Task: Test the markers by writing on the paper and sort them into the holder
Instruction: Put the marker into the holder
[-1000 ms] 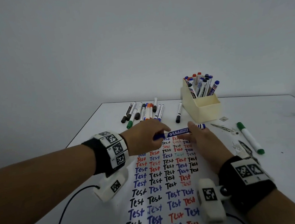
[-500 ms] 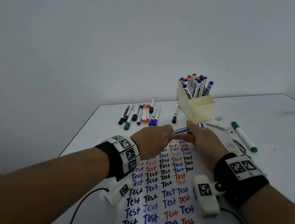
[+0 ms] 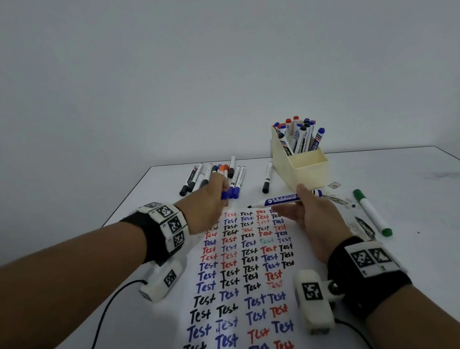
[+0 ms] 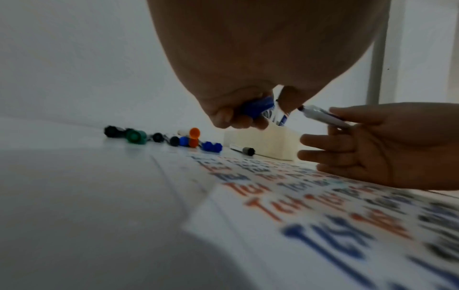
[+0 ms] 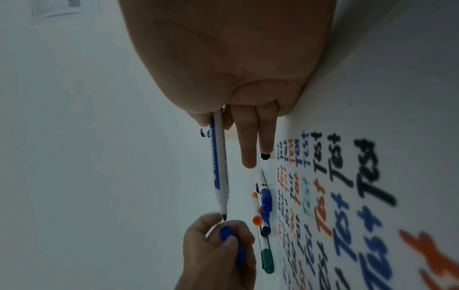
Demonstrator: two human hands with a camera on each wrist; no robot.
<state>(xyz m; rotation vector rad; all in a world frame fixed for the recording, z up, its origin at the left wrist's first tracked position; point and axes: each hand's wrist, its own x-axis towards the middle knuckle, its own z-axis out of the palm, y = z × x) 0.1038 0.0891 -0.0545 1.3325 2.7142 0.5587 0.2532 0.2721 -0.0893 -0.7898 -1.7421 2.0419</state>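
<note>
Pulled apart now, my left hand [image 3: 207, 201] sits left of centre, fingers curled round the blue cap [image 5: 227, 234]. My right hand [image 3: 313, 217], right of centre, pinches the uncapped marker [image 3: 281, 199] level above the paper [image 3: 248, 283], lower fingers straight.

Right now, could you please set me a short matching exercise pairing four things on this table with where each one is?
Things:
1. blue cap
2. uncapped blue marker
3. green marker
4. holder

Places:
A. lying on the table right of the paper
B. gripped in the left hand
C. standing behind the right hand, full of markers
D. pinched in the right hand, above the paper

Pairs: 1-B, 2-D, 3-A, 4-C
</note>
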